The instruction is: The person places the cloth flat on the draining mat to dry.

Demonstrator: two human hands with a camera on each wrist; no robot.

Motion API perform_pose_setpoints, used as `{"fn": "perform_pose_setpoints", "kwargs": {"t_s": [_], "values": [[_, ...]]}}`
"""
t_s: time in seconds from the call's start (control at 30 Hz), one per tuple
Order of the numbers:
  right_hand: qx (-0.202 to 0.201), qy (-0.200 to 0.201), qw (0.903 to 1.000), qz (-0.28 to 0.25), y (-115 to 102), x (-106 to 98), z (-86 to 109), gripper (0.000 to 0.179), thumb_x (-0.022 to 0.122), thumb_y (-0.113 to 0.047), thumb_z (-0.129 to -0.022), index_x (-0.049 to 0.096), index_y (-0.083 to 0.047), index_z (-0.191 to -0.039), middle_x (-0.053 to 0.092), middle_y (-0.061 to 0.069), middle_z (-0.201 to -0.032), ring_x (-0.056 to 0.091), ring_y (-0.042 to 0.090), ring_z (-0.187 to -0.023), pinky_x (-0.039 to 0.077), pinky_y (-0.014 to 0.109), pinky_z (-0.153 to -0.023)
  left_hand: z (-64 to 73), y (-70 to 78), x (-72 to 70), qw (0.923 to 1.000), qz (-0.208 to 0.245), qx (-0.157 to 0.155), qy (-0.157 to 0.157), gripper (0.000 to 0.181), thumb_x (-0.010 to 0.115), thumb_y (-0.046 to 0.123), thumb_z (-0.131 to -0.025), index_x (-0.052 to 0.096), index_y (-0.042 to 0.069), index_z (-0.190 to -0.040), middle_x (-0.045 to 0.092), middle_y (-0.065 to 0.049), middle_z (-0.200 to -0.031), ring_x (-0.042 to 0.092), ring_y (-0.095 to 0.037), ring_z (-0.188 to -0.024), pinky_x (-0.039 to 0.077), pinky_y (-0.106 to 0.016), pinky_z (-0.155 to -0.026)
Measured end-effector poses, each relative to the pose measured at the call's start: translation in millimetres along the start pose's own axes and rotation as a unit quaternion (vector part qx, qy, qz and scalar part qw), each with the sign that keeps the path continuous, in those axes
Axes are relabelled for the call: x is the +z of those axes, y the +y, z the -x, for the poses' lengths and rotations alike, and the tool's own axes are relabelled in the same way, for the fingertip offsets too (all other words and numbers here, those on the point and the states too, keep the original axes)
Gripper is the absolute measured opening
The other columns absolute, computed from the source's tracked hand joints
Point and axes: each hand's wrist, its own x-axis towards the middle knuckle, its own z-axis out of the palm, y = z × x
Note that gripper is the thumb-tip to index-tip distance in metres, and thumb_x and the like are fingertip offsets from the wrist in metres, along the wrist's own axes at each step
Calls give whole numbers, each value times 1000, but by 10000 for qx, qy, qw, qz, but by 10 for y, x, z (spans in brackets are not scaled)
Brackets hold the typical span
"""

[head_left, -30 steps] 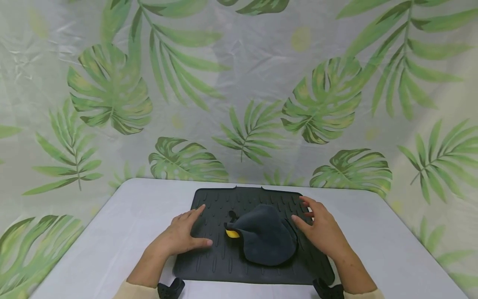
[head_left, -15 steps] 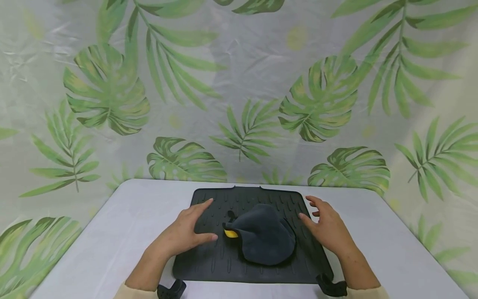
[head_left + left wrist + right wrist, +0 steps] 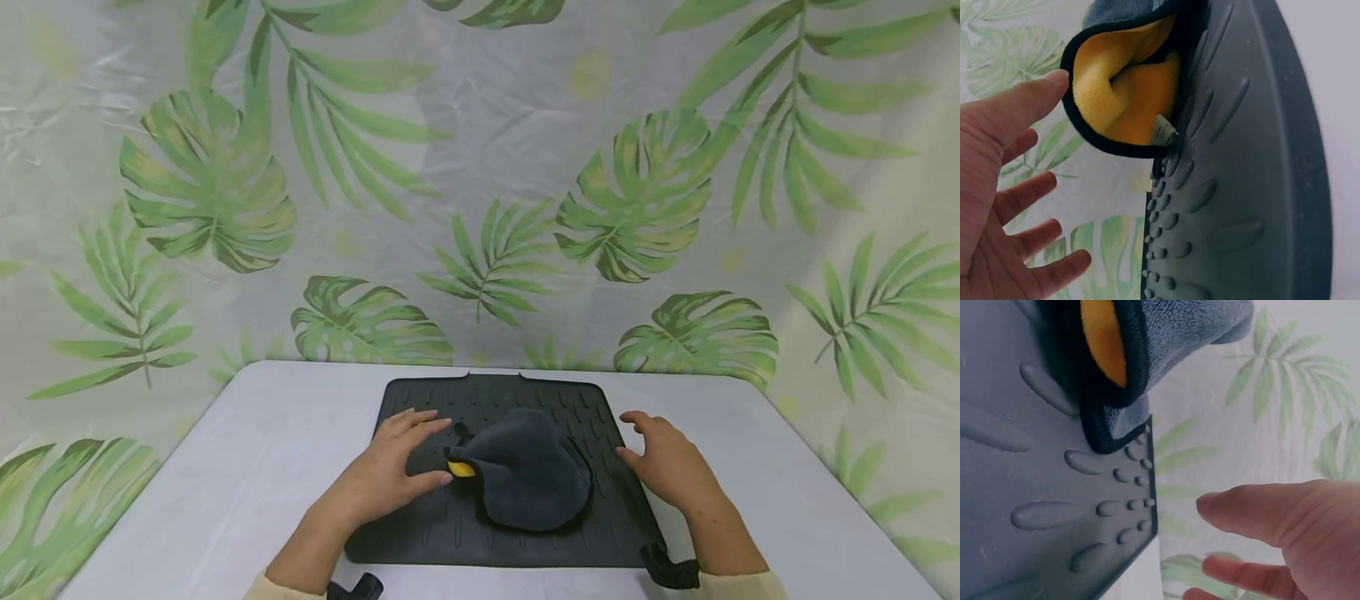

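A crumpled microfiber cloth, dark blue-grey outside, lies heaped on a black ridged mat. Its yellow inner side and black edging show in both wrist views, with a small white tag at the edge in the left one. My left hand hovers over the mat's left side with fingers spread. Its thumb tip is right at the cloth's edging. Off the mat's right edge, my right hand is held with loosely bent fingers and nothing in it, apart from the cloth.
The mat lies on a white-covered table. Behind the table hangs a pale sheet printed with green leaves. A dark wrist mount sits by my right sleeve, and another by my left.
My left hand has moved right, bringing its thumb up to the cloth. My right hand has drawn away to the right, off the mat. The cloth keeps its shape and place on the mat.
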Motion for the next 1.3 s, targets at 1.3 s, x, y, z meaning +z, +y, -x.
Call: {"fn": "perform_pose_setpoints", "kwargs": {"t_s": [1.3], "values": [[-382,-767,9960,238,-241,296,-19,42,83,-15,-85,69,-15,-125,60,23,-130,54,56,-118,52,65,-90,-90,80,223,9741,-923,1860,895,26,84,16,-85,78,18,-110,77,4,-109,69,-24,-119,56,-41,-101]]}}
